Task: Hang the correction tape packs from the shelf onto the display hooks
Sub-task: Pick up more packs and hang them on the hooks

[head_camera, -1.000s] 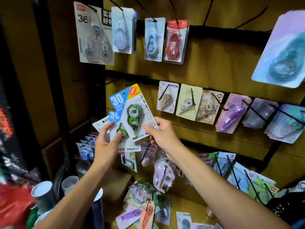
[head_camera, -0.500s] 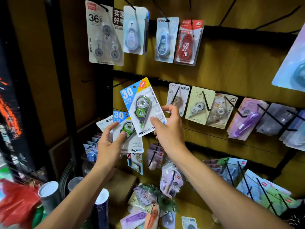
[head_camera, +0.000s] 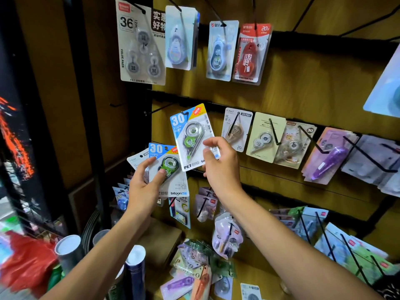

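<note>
Right hand [head_camera: 218, 163] pinching the lower edge of a blue-and-white carded green correction tape pack [head_camera: 191, 137], its top seemingly at a black wire display hook [head_camera: 161, 107], left hand [head_camera: 144, 185] below-left of that hook, fingers curled round a second matching pack [head_camera: 171, 169] fanned over a white card [head_camera: 137, 160]

Brown wooden shelf [head_camera: 262, 276] at bottom; loose carded correction tape packs [head_camera: 192, 278] piled on it, some overlapping, below black wire display hooks [head_camera: 311, 139].
</note>
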